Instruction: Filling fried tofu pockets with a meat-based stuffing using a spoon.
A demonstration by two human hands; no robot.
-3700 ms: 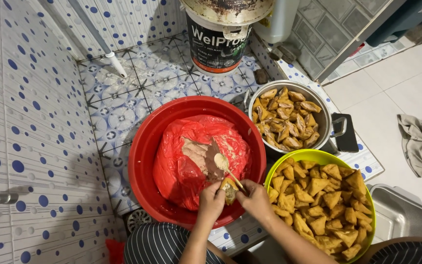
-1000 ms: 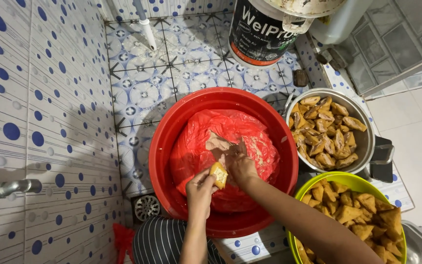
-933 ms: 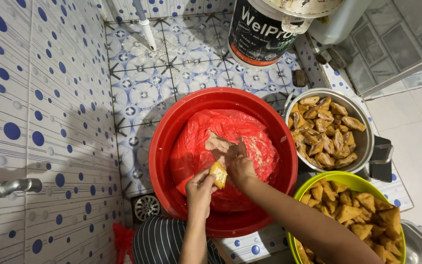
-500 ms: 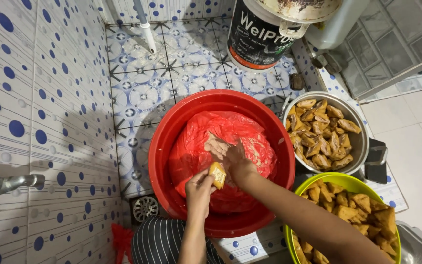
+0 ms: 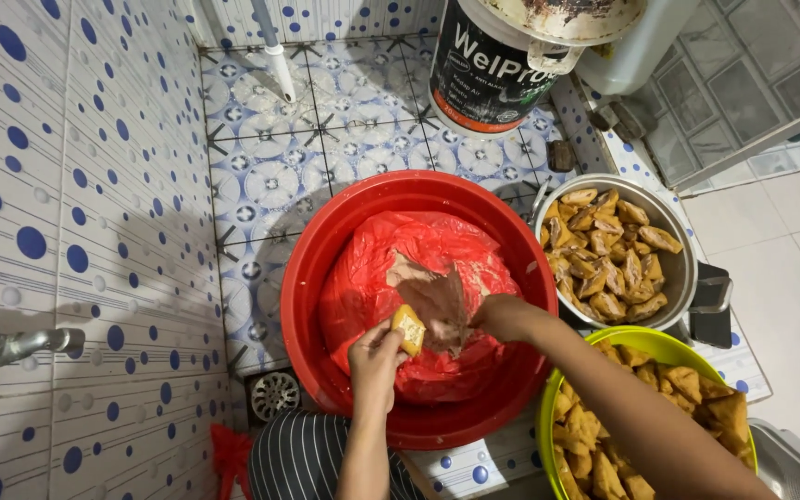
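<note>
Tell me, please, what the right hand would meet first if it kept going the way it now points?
The right hand points left into the pale paste on the red plastic bag; it would likely press into that paste first, though depth is hard to judge.

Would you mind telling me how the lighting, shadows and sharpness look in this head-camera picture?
Head view: even, soft light; a broad shadow falls on the dotted wall tiles left of the red basin. The left hand holding the golden piece and the right hand in the red bag are sharp. Wide-angle bending shows near the edges, and the tap looks slightly soft.
</note>
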